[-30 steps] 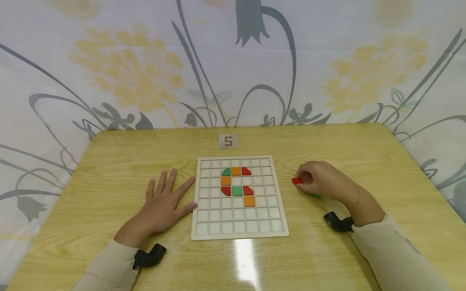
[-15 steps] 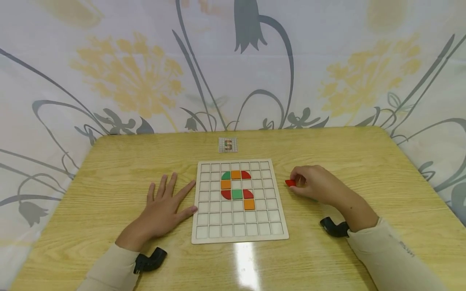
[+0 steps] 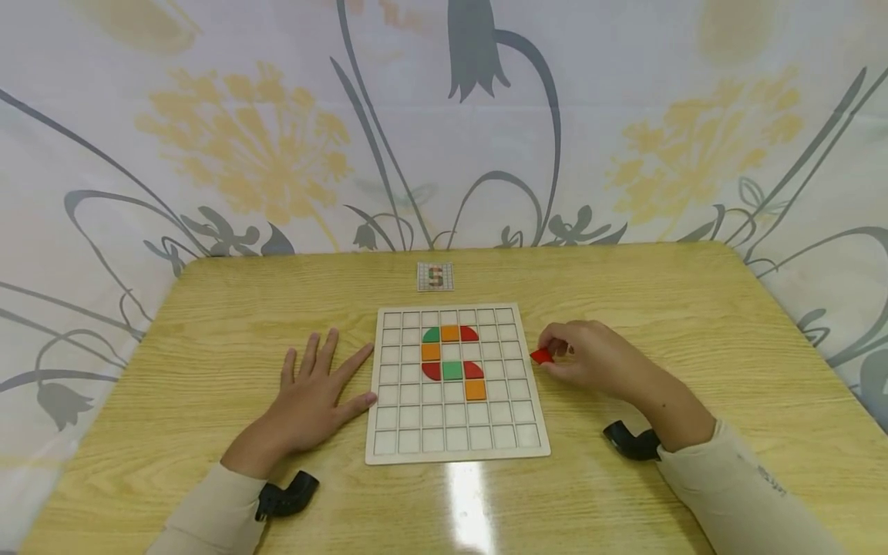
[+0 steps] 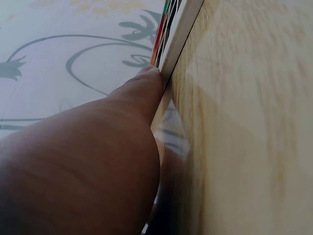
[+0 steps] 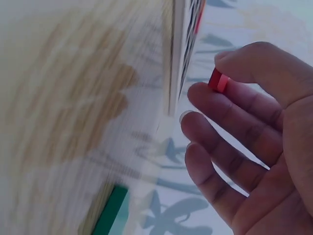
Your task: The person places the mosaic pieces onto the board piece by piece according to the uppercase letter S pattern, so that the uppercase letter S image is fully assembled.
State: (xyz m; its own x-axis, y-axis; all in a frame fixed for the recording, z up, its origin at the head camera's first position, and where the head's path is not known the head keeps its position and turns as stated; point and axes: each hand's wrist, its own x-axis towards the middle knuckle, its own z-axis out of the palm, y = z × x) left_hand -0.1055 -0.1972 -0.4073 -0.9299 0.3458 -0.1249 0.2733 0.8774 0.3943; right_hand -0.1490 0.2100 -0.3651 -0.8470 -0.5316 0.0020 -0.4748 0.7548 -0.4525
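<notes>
My right hand pinches a small red tile between thumb and fingertips, just off the right edge of the white grid board. In the right wrist view the red tile is seen side-on, and the other fingers are loosely bent. My left hand lies on the table with fingers spread, its thumb and index fingertips at the board's left edge. On the board lie orange tiles, green tiles and red rounded tiles, forming a curved line.
Behind the board lies a small card printed with a grid and an S-like figure. A green piece on the wooden table shows in the right wrist view; my right hand hides it in the head view. A patterned cloth hangs behind the table.
My right hand has moved left with the red tile, from the green piece's spot toward the board. The head view tilted slightly. My left hand and the tiles on the board stay put.
</notes>
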